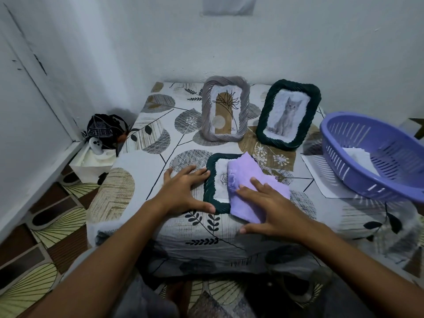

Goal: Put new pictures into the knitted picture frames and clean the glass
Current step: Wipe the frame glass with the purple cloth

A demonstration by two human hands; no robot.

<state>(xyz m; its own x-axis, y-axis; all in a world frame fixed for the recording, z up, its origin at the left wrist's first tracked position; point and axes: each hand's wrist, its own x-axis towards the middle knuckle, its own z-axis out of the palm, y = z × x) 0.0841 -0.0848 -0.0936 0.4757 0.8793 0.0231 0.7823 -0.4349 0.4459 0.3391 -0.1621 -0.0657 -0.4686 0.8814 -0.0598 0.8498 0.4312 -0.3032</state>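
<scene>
On the cloth (254, 191), flat right fingers (257, 182)

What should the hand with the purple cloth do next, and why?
Probably slide the purple cloth leftward across the glass. The right hand presses it flat over only the right part of the lying dark green frame, so the left part, with the rose picture, shows uncovered. The left hand already steadies the frame's left edge.

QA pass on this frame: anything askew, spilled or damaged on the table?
Only the purple basket: it sits tilted at the right edge, partly on a white sheet. The grey frame and cat frame stand upright. No spills or damage visible.
</scene>
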